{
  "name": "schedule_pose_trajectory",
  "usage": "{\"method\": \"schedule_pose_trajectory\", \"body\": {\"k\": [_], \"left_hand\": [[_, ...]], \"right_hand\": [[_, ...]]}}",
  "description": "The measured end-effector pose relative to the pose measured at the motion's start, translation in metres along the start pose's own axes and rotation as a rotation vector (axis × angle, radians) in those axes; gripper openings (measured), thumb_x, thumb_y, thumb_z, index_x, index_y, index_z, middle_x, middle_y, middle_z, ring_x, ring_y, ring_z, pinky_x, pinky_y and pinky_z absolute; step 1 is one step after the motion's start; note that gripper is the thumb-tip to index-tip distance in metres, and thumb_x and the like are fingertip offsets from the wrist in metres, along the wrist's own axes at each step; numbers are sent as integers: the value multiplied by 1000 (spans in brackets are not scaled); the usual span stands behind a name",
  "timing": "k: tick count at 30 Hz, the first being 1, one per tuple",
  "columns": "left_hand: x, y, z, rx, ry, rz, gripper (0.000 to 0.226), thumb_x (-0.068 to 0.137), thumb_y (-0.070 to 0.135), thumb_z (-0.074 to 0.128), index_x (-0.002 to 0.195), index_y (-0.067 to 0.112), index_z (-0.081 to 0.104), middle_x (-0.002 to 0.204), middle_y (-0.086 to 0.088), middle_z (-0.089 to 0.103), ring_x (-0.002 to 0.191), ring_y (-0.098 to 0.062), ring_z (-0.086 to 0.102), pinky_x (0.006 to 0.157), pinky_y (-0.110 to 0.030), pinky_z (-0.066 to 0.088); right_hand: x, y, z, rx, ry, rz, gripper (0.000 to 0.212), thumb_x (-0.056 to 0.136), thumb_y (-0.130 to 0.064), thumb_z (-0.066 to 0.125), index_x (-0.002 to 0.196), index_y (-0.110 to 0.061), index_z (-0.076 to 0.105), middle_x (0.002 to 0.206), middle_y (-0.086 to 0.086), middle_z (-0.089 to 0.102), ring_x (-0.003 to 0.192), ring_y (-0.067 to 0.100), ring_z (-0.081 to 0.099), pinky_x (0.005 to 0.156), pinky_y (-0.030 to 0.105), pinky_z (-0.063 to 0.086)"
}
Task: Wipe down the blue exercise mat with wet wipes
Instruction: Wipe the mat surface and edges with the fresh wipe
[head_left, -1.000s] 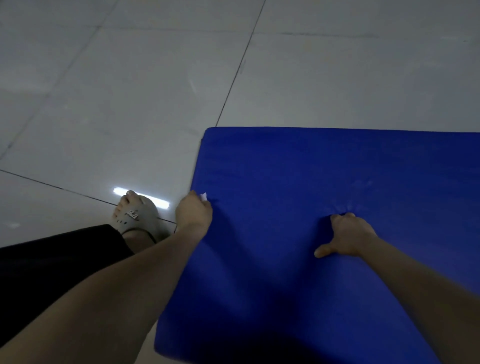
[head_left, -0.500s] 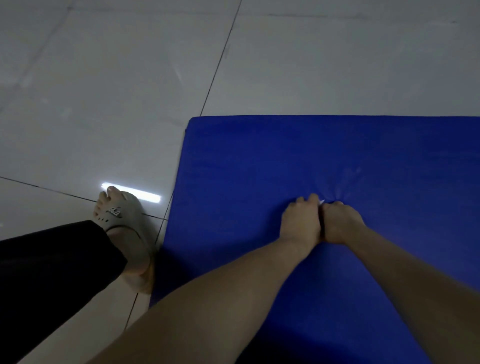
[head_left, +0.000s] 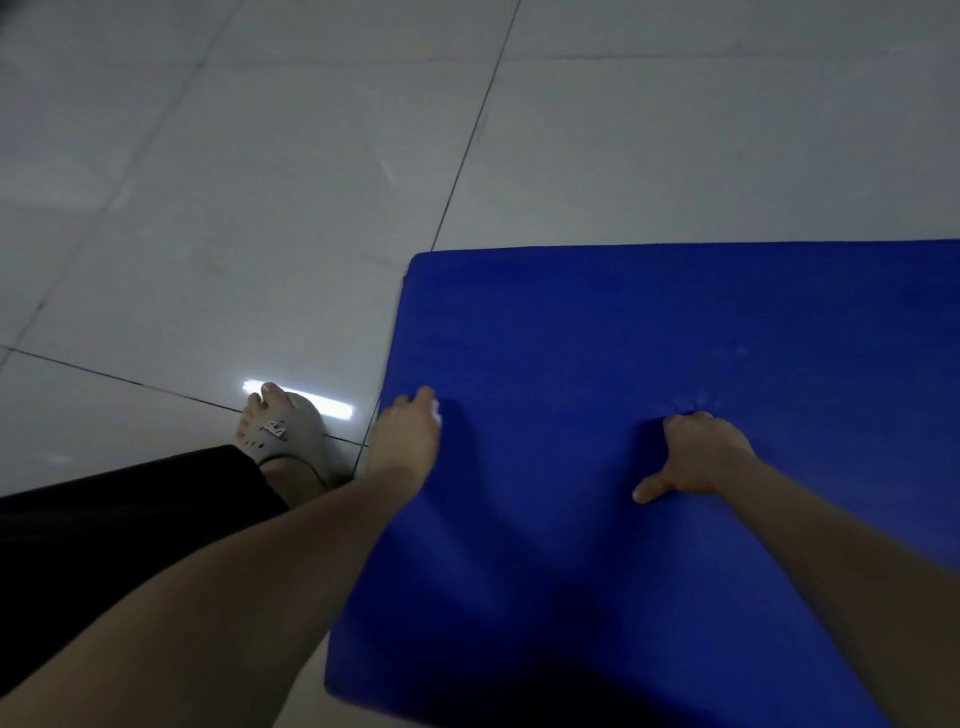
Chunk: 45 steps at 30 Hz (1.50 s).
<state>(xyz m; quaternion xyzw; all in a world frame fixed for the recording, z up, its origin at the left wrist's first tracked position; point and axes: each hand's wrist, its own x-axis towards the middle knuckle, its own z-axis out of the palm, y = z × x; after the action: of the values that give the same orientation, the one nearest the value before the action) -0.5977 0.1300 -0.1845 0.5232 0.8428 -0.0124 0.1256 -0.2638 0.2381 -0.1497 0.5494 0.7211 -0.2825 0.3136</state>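
Note:
The blue exercise mat (head_left: 649, 338) lies flat on the tiled floor and fills the right and lower part of the view. My left hand (head_left: 408, 441) is at the mat's left edge, fingers curled over a small white wet wipe (head_left: 435, 412) of which only a corner shows. My right hand (head_left: 693, 457) presses on the mat's middle with its fingers curled under and its thumb stretched out to the left; the mat dimples just beyond the knuckles.
Pale grey floor tiles (head_left: 260, 208) with dark joints surround the mat. My left foot in a grey slipper (head_left: 283, 431) stands on the tiles just left of the mat's edge, beside a bright light reflection (head_left: 332, 408). A black trouser leg (head_left: 119, 519) is at lower left.
My left hand has swept with the wipe from beside my right hand at the mat's middle back to the left edge. My right hand has kept its place on the mat.

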Motion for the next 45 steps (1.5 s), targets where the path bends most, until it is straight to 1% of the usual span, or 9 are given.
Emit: {"method": "schedule_pose_trajectory", "body": {"k": [4,7,16,19,21,25,33,40,45], "left_hand": [[-3,-34,5,-125,49,-204,28,108,30,34,107,6,49,93,-21,65,81,-39,62,69,-44,50],[-12,-16,10,-187,82,-217,30,108,33,34,105,6,48,94,-19,65,81,-37,63,66,-41,47],[-38,161,28,-132,-76,277,28,107,36,43,110,10,54,105,-11,63,91,-27,63,74,-40,53],[-56,214,35,-152,-219,482,23,96,26,62,112,12,53,108,-12,60,93,-27,61,76,-41,55],[-58,223,38,-153,-265,527,31,90,19,69,114,10,51,108,-13,62,94,-27,61,78,-40,55],[-47,177,30,-63,-104,676,16,98,25,58,90,10,58,82,-9,63,71,-25,60,64,-39,50],[-32,-3,9,-115,43,164,27,106,26,45,84,11,51,79,-8,56,69,-24,49,62,-40,43],[-26,-21,3,-295,70,-457,32,108,28,39,107,-1,54,100,-22,68,93,-41,66,69,-38,41],[-30,52,12,-269,52,-295,33,108,33,37,107,4,53,99,-18,67,90,-37,66,66,-39,45]], "right_hand": [[0,0,0,4,0,5,104,51,-76,83,126,-15,48,130,10,50,112,25,55,90,40,55],[1,0,1,6,1,5,104,51,-75,84,126,-14,48,129,10,50,112,25,56,91,40,54],[6,4,4,-1,31,-18,90,51,-73,85,113,-18,52,116,6,54,105,23,56,86,36,54],[11,8,11,-8,113,-56,44,75,-49,76,99,-22,51,113,7,60,92,19,52,81,34,52],[15,8,13,-28,143,-68,29,84,-39,67,100,-22,50,115,9,60,93,18,49,83,33,50],[9,4,7,-16,41,-34,79,57,-69,84,106,-19,47,111,5,50,102,22,54,87,35,53],[5,5,5,30,22,-33,104,51,-77,83,126,-14,49,129,10,49,113,25,55,92,39,54],[6,5,6,26,34,-31,104,49,-78,82,125,-15,49,128,9,51,114,24,54,93,38,53],[10,6,7,1,47,-40,97,44,-80,81,110,-18,48,121,6,55,108,23,56,89,38,54]]}}
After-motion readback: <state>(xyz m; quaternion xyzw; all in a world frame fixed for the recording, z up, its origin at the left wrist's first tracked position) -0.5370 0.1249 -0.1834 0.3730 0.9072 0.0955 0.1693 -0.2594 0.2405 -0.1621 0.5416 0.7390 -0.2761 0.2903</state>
